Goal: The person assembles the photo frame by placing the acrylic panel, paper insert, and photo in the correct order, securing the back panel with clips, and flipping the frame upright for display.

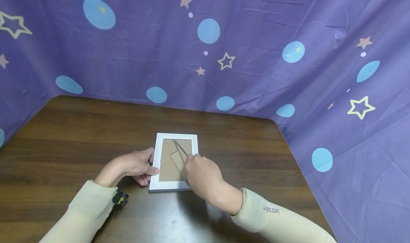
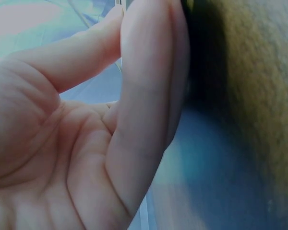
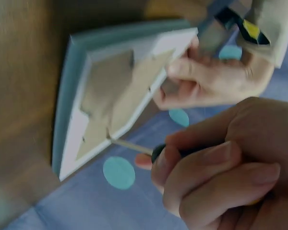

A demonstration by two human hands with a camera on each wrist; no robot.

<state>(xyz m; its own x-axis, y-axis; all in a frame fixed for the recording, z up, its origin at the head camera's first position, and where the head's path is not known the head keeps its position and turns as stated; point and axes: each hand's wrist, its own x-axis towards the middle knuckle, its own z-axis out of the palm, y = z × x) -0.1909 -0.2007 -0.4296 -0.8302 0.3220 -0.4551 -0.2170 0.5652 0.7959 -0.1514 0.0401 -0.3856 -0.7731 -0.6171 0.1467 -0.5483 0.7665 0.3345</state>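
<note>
A white picture frame (image 1: 156, 164) lies back side up on the table, its brown backing board (image 1: 166, 164) showing inside the rim. In the right wrist view the frame (image 3: 75, 141) is seen at a slant, with small dark tabs along the board's edge. My left hand (image 1: 137, 164) grips its left side, thumb over the rim and fingers below. My right hand (image 1: 203, 173) holds a screwdriver, its thin shaft (image 3: 132, 145) coming out of the fist and its dark handle mostly hidden by fingers. The tip is at the board's far edge, beside the rim.
The brown wooden table (image 1: 243, 150) surrounds the frame on all sides. A purple curtain (image 1: 134, 50) with stars and blue spots stands behind and to the right. A black and yellow device (image 1: 120, 199) sits at the left sleeve.
</note>
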